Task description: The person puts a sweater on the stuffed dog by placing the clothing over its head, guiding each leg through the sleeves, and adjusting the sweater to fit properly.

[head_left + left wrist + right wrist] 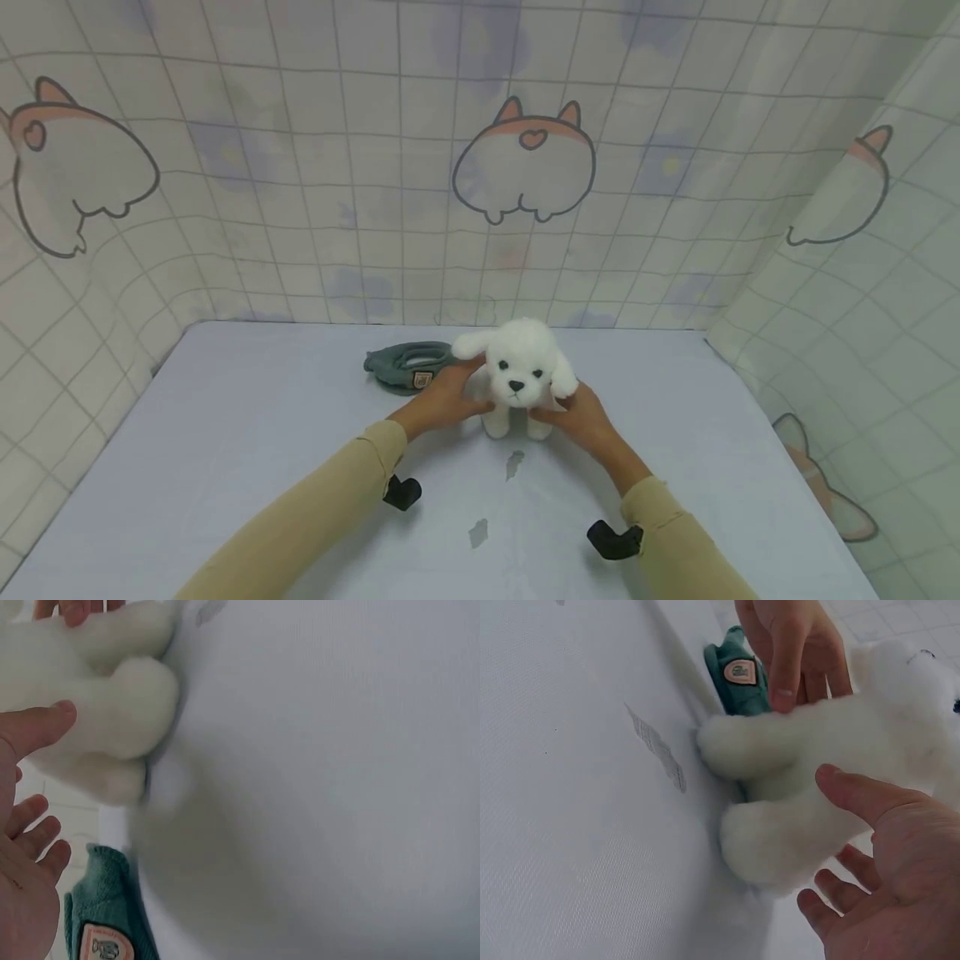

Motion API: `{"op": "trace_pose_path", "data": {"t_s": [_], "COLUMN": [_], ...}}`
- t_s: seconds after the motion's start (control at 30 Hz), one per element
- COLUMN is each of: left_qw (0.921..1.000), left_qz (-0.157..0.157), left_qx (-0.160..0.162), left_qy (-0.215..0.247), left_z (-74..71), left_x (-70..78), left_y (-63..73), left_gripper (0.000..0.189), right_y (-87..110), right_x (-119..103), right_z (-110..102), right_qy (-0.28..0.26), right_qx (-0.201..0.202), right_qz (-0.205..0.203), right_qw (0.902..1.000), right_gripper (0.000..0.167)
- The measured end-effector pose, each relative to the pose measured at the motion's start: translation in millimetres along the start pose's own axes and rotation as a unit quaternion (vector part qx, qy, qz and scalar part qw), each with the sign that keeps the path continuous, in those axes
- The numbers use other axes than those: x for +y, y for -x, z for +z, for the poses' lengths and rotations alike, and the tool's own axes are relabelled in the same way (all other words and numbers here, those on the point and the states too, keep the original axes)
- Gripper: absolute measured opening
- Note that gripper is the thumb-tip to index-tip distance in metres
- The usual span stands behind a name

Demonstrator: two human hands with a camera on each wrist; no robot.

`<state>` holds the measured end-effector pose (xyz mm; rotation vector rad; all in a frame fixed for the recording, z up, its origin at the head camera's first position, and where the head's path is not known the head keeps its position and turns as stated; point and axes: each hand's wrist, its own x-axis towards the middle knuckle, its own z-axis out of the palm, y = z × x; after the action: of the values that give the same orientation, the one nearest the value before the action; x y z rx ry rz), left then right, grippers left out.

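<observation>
White table point(247, 433); right hand point(587, 421) partly hides plush dog point(522, 362).

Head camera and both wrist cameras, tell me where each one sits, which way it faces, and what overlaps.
Head: on the person's head, facing forward and down at the white plush dog; the left hand, right hand and tan sleeves show.
Left wrist: on that wrist, facing the left hand and dog; some of the right hand's fingers show at the top.
Right wrist: on that wrist, facing the right hand and dog; the left hand shows above.
Both wrist views share the dog and the teal cloth item.
</observation>
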<state>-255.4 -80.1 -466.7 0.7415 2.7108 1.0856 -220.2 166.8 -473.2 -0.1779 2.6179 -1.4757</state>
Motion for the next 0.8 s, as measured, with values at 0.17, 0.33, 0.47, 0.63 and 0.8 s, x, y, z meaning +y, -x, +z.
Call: {"op": "trace_pose_path", "data": {"t_s": [0.17, 0.33, 0.47, 0.63, 0.8], "left_qw": [0.9995, 0.9971, 0.9930, 0.9877, 0.9843], "left_qz": [-0.012, -0.011, -0.005, -0.015, -0.041], "left_qx": [0.026, 0.050, 0.070, 0.082, 0.069], "left_qy": [-0.011, -0.055, -0.095, -0.133, -0.158], "left_z": [-9.5, -19.2, -26.8, -32.3, -33.4], "left_x": [-8.8, -18.4, -21.9, -26.6, -32.3], "left_y": [4.0, 9.1, 11.6, 14.1, 16.7], "left_gripper": [0.075, 0.073, 0.069, 0.063, 0.067], "right_y": [3.3, 6.8, 8.5, 11.9, 14.5], "right_x": [1.1, 1.2, 0.6, -1.3, -3.6], "right_z": [-5.2, -10.2, -13.1, -15.9, -17.3], "right_qy": [-0.005, -0.013, -0.015, -0.022, -0.034], "right_qx": [0.006, 0.008, 0.011, 0.010, 0.008], "right_qz": [-0.016, -0.032, -0.037, -0.032, -0.018], "right_qw": [0.9998, 0.9994, 0.9991, 0.9992, 0.9992], "right_gripper": [0.079, 0.076, 0.072, 0.069, 0.070]}}
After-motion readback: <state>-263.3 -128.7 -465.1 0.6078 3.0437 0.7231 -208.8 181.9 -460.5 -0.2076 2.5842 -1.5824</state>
